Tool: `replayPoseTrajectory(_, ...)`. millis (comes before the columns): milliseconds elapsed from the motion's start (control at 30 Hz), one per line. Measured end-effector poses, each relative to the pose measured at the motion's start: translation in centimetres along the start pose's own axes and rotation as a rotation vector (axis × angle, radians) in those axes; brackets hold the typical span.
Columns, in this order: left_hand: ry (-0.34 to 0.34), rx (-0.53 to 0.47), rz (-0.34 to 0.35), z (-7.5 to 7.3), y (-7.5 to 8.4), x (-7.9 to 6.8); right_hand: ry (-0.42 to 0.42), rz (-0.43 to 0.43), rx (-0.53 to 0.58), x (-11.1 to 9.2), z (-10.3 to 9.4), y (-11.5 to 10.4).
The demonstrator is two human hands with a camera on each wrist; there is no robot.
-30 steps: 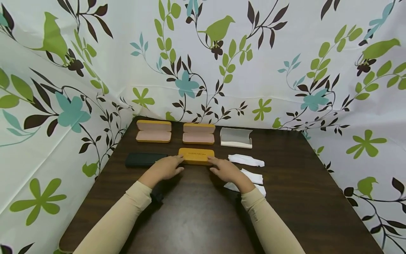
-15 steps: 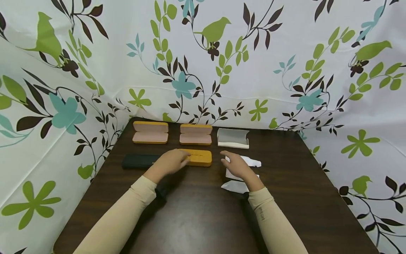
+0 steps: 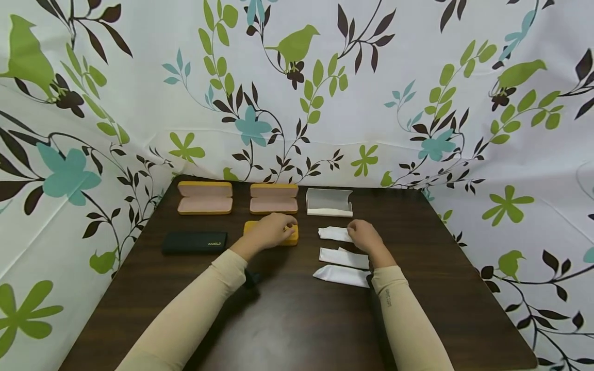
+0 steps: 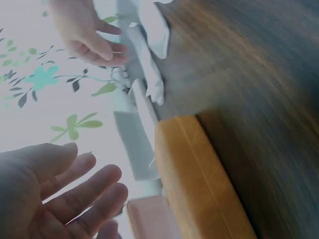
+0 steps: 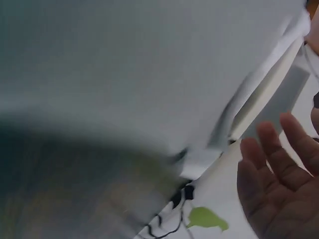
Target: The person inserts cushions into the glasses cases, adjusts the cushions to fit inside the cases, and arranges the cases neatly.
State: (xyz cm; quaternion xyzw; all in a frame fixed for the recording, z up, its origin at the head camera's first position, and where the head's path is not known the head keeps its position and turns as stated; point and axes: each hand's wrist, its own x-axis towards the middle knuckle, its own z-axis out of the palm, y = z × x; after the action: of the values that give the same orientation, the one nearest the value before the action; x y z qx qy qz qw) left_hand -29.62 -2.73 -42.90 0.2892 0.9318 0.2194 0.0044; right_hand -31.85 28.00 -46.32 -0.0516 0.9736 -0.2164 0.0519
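Note:
My left hand [image 3: 268, 232] hovers over a closed yellow glasses case [image 3: 291, 240], covering much of it in the head view. In the left wrist view its fingers [image 4: 94, 186] are loosely bent, hold nothing and stand apart from the case. My right hand [image 3: 366, 239] is at the right end of the farthest white folded cloth [image 3: 333, 233]. Relaxed, spread fingers show on it in the right wrist view, with nothing held; whether they touch the cloth I cannot tell. Two more white folded cloths [image 3: 342, 257] lie nearer, one below the other.
Along the table's back stand two opened yellow cases [image 3: 205, 205] with pink lining and an opened silver-white case [image 3: 329, 202]. A closed dark green case [image 3: 192, 242] lies left of the yellow one. Patterned curtain [image 3: 287, 103] surrounds the dark wooden table [image 3: 297, 319].
Both hands have come off the ends of the closed yellow case. The right hand has moved right to the farthest cloth; the left has shifted over the case. The view has turned right.

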Motion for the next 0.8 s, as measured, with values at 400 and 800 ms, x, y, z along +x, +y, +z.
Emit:
replayPoseTrajectory(400, 0.014, 0.150, -0.023, 2.9, 2.5, 5.0, -0.035, 0.229, -0.059, 0.1, -1.2, 2.8)
replayPoseTrajectory(800, -0.046, 0.446, -0.076, 7.1, 5.0, 8.3, -0.117, 0.213, -0.101, 0.7, -1.4, 4.4)
